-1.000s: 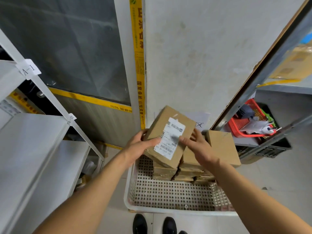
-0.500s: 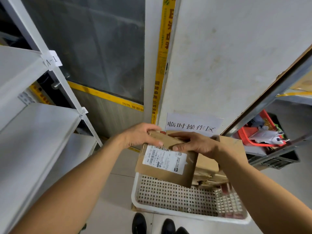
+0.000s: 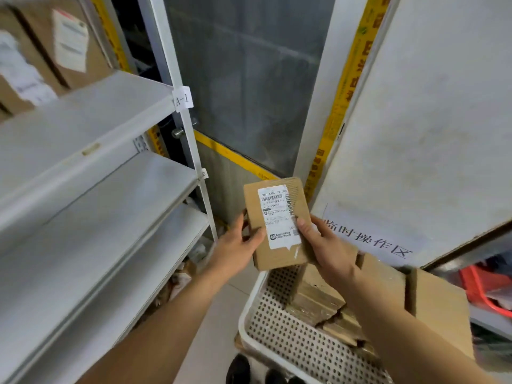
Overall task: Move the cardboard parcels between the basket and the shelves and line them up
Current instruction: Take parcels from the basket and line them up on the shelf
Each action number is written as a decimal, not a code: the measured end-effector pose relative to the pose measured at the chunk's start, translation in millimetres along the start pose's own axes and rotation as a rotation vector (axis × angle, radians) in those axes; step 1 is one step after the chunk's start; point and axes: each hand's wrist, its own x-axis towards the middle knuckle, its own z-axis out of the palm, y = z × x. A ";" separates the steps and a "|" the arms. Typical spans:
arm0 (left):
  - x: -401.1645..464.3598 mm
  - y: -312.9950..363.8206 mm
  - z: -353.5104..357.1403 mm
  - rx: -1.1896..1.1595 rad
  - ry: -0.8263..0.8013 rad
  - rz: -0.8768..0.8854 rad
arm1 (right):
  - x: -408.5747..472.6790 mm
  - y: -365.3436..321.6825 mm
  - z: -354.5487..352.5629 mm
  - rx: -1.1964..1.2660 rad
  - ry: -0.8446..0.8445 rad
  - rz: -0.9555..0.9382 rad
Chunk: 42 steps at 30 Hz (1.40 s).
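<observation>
Partly hidden basket parcels (image 3: 318,295), blurred shelf boxes (image 3: 36,51)

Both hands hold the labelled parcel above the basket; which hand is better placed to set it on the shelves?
Left, probably. The left hand grips the parcel on the side facing the white shelves, with open space between. The right hand would have to cross over.

Brown parcel (image 3: 278,225), white label (image 3: 279,217); white perforated basket (image 3: 293,342)
</observation>
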 end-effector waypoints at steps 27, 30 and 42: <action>-218.4 -37.1 -204.6 -0.271 0.914 0.193 | -60.4 -102.3 274.4 -0.235 -0.830 -0.264; -253.1 -46.7 -244.9 -0.257 0.952 0.238 | -82.7 -110.5 326.2 -0.241 -0.909 -0.319; -351.5 -115.9 -372.1 -0.212 1.208 0.208 | -138.8 -94.4 520.2 -0.262 -1.077 -0.439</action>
